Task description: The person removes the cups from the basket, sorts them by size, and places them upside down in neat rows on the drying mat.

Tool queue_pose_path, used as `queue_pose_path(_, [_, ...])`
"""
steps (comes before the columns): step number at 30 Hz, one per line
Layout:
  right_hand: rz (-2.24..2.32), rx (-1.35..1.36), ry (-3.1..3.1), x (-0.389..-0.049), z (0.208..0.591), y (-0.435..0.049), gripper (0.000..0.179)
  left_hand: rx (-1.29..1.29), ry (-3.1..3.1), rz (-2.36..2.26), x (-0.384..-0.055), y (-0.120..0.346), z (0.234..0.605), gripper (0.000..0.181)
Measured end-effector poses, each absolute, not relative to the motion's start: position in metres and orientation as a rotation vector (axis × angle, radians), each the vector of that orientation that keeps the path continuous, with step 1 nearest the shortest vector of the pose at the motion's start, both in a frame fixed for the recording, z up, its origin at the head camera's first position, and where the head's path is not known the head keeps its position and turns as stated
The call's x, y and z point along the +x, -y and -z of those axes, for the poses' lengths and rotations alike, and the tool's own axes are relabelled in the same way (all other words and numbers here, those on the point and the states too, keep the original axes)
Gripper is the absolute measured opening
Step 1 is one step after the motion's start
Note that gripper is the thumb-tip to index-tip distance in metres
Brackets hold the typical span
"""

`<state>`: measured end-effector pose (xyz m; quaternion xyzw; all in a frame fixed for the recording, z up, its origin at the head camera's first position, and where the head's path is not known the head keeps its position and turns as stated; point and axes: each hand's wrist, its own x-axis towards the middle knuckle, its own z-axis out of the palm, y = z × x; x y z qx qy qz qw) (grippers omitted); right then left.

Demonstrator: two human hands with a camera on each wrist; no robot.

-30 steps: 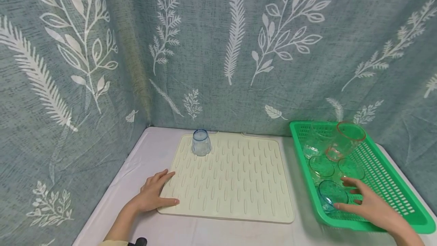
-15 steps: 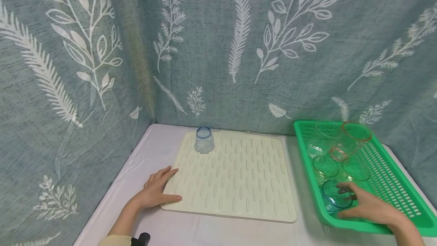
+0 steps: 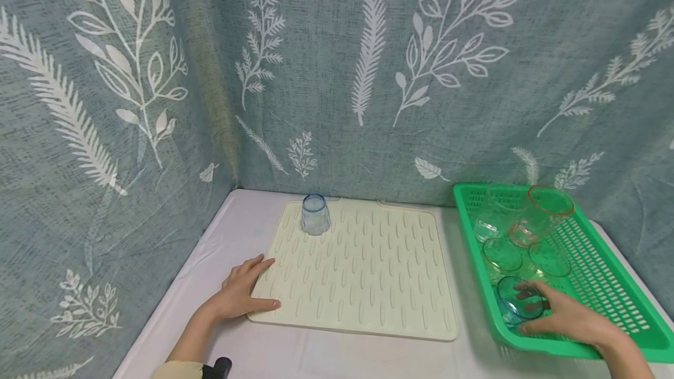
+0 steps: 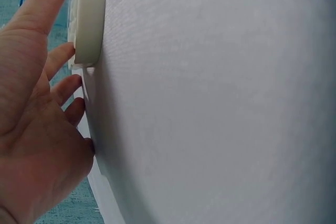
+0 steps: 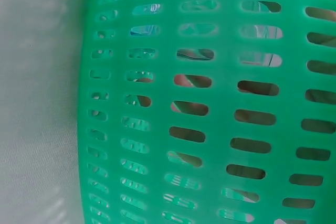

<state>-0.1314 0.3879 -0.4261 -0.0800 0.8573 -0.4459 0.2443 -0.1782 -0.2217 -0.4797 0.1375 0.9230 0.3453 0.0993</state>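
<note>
My left hand (image 3: pixel 239 290) rests at the left edge of a cream ridged drying mat (image 3: pixel 363 274), fingers spread, thumb and index on its border. In the left wrist view, the fingers (image 4: pixel 60 59) lie along the mat's thick edge (image 4: pixel 90 19). Inside the green basket, my right hand (image 3: pixel 571 316) grips a blue drinking glass (image 3: pixel 509 309) at its right side, thumb in front and fingers behind. From the right wrist, the basket wall (image 5: pixel 220 90) hides most of this hand. An upside-down or upright clear glass with a blue rim (image 3: pixel 315 216) stands at the mat's back left.
The green plastic basket (image 3: pixel 476 274) also holds a red-rimmed glass (image 3: pixel 547 212), a tall clear glass (image 3: pixel 487 224) and two shorter greenish glasses, one of them a glass (image 3: pixel 502 255) right behind the blue one. A patterned curtain (image 3: pixel 337 75) hangs behind the white-covered table (image 3: pixel 231 233).
My right hand has closed in on the blue glass, its fingers passing behind the rim. My left hand keeps its place on the mat. The head view has shifted slightly.
</note>
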Motion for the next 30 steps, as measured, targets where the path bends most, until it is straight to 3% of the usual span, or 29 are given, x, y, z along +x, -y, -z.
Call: queue_pose_path(30, [0.95, -0.102, -2.784, -0.12, 0.412, -0.373, 0.062, 0.391, -2.734, -1.034, -0.18, 0.223, 0.484, 0.095])
